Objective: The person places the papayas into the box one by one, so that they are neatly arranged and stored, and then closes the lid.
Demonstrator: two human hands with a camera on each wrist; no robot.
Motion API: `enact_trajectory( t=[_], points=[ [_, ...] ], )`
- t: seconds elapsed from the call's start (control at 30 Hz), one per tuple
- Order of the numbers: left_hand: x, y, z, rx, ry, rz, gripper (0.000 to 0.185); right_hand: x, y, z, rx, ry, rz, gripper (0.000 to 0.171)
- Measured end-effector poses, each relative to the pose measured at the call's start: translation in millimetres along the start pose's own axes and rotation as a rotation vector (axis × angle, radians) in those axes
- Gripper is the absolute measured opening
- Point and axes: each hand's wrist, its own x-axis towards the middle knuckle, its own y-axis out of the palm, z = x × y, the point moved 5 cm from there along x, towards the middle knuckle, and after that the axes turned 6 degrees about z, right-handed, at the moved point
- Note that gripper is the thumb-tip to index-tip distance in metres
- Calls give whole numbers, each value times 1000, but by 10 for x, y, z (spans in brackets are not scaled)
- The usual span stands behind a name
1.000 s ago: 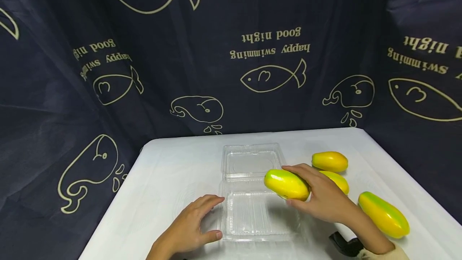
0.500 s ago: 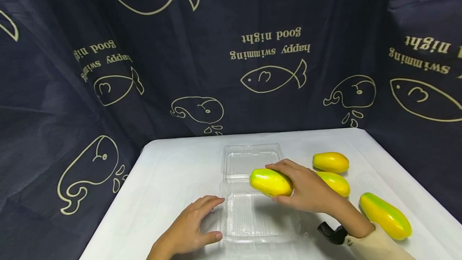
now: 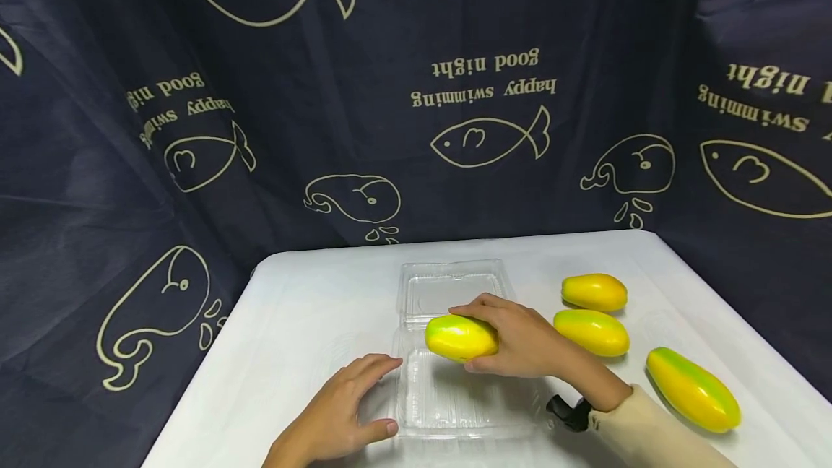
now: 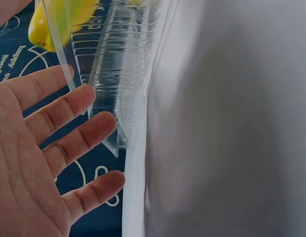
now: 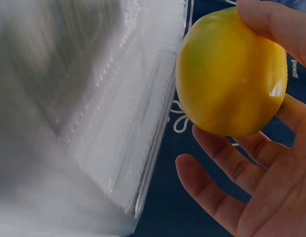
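The right hand [image 3: 520, 344] has its grip curled round one end of a yellow-green papaya [image 3: 460, 337], thumb toward the near side and fingers draped over the far side; the right wrist view shows the fruit's rounded end cradled between the fingers [image 5: 227, 168] and the thumb above. The papaya hangs above the clear plastic clamshell box [image 3: 455, 396], over the far part of its near tray, close to the hinge that joins the tray to the lid lying open flat behind it. Its long axis runs roughly left to right across the bench [image 3: 299, 323], along the tray's width, with the free end pointing toward the person's left and the held end toward the right. From the grip, the tray floor lies straight below and slightly nearer to the person. The left hand [image 3: 338, 410] lies flat on the bench with fingers straight, holding nothing, its fingertips [image 4: 101, 123] at the box's left edge. Three more papayas lie on the bench to the right of the box: one at the far side [image 3: 594, 292], one just in front of it [image 3: 591, 332], one nearer the edge [image 3: 692, 388].
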Motion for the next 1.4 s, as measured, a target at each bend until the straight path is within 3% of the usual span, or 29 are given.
enact_trajectory(
  t=[0.63, 1.4],
  points=[
    [0, -1, -22, -19, 5, 8, 77, 201, 298, 85, 32, -19, 103, 71],
    [-10, 19, -11, -15, 17, 32, 75, 306, 455, 178, -69, 0, 170, 72]
  ],
)
